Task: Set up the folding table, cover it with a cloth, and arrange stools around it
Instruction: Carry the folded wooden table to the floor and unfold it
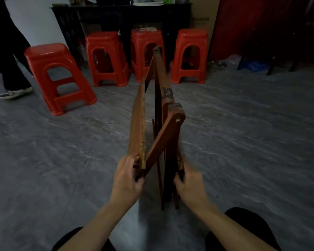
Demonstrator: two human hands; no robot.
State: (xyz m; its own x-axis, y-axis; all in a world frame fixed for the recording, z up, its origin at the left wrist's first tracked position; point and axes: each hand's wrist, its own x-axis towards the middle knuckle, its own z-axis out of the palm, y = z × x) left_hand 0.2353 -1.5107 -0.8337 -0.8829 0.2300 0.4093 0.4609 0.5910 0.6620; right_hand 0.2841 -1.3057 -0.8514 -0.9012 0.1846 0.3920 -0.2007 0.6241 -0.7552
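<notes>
While the grey tiled floor (62,160) fills most of my view, the wooden folding table (159,98) stands on edge at its middle, only partly opened, its top panel and leg frame splayed apart. Four red plastic stools (107,58) sit beyond it, three in a row before a dark cabinet (116,15), one nearer at the left beside another person's legs (11,69). I have the left hand (127,180) gripping the panel's near corner and the right hand (190,185) curled round the leg frame. A bolt (178,120) pins the crossing legs.
</notes>
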